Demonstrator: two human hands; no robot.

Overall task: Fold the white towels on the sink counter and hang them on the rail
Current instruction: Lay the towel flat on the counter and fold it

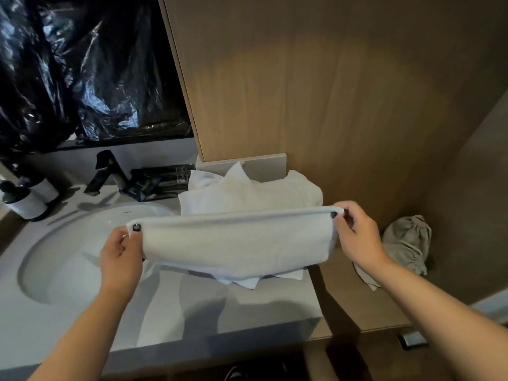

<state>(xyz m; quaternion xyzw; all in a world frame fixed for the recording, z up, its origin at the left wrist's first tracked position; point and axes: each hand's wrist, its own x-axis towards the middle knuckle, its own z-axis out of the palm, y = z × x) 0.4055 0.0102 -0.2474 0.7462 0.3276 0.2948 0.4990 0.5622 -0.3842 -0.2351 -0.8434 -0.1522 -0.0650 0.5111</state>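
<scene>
A white towel (236, 240) hangs doubled over in the air above the grey sink counter (198, 309), stretched level between my hands. My left hand (121, 257) pinches its top left corner, thumb on the near face. My right hand (357, 235) pinches the top right corner the same way. The towel's lower edges dangle unevenly just above the counter. Behind it, at the back right of the counter, lies a loose pile of white towels (247, 191). No rail is in view.
A white basin (63, 259) sits left, with a dark tap (107, 171) and two bottles (24, 199) behind it. Black plastic sheeting (82, 67) covers the mirror. A wood panel wall (330, 92) rises behind. A grey crumpled cloth (406, 243) lies on a lower ledge, right.
</scene>
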